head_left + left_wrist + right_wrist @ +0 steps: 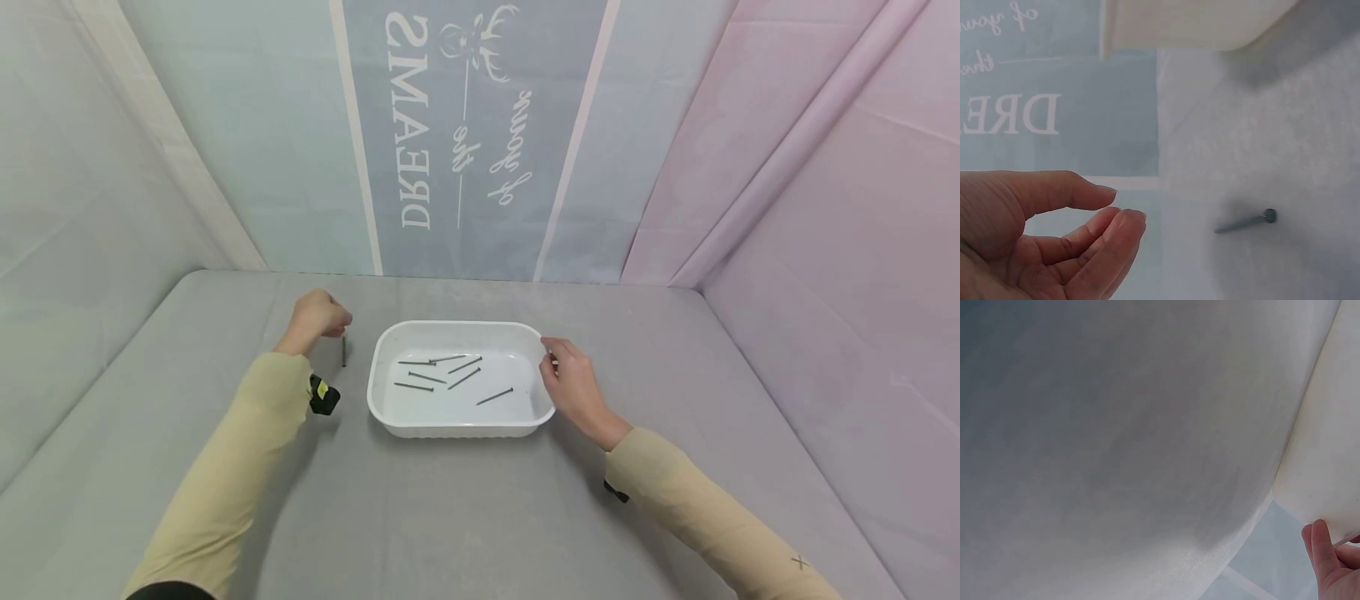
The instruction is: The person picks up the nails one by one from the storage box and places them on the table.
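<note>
A nail (343, 352) lies on the grey table, left of a white plastic tray (457, 430). My left hand (318, 315) is just beyond it, its fingers bent toward the thumb. In the left wrist view a small gap shows between the left thumb and fingertips, and the nail (1244, 224) lies apart from them. With my right hand (576, 379) I grip the right end of the tray by its rim. The right wrist view shows two fingers against the outer wall of the tray (1329, 456). Several dark nails (465, 378) are scattered on the tray's floor.
The table (465, 517) is covered with grey cloth. A printed fabric backdrop (465, 242) rises behind it, with pale fabric walls at both sides. A black wrist device (324, 395) sits at the left sleeve.
</note>
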Demonstrator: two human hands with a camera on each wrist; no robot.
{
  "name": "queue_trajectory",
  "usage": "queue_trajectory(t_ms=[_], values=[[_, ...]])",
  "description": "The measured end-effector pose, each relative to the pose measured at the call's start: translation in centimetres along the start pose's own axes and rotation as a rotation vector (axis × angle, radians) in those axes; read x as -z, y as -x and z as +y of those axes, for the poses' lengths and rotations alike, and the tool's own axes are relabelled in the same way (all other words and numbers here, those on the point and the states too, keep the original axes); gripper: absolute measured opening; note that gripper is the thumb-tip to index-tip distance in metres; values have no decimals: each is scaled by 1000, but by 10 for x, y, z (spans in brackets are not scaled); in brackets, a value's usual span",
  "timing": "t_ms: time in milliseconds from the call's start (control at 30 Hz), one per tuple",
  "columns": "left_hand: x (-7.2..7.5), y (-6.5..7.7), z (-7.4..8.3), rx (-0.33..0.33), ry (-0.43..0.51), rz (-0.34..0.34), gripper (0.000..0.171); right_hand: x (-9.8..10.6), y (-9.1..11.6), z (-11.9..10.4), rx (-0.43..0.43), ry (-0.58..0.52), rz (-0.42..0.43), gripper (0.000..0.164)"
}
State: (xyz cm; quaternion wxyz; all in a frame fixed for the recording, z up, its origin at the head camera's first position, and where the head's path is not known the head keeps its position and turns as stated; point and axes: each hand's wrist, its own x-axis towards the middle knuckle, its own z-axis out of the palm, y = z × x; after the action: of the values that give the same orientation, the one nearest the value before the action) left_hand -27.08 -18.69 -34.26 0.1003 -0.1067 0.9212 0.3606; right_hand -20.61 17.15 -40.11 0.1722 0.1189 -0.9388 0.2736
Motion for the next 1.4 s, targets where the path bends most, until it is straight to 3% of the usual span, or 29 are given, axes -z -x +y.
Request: queue_trajectory(t_ms=[433, 833, 1100, 1400], values=[[8, 9, 22, -161, -78, 36, 25, -1, 0, 1, 5, 7, 10, 32], [10, 23, 49, -241, -213, 47, 22, -2, 2, 1, 4, -6, 11, 32], [5, 26, 66, -300, -282, 79, 23, -2, 2, 0, 2, 3, 9, 32], [-3, 33, 80, -413, -321, 132, 26, -2, 1, 1, 8, 3, 14, 32]])
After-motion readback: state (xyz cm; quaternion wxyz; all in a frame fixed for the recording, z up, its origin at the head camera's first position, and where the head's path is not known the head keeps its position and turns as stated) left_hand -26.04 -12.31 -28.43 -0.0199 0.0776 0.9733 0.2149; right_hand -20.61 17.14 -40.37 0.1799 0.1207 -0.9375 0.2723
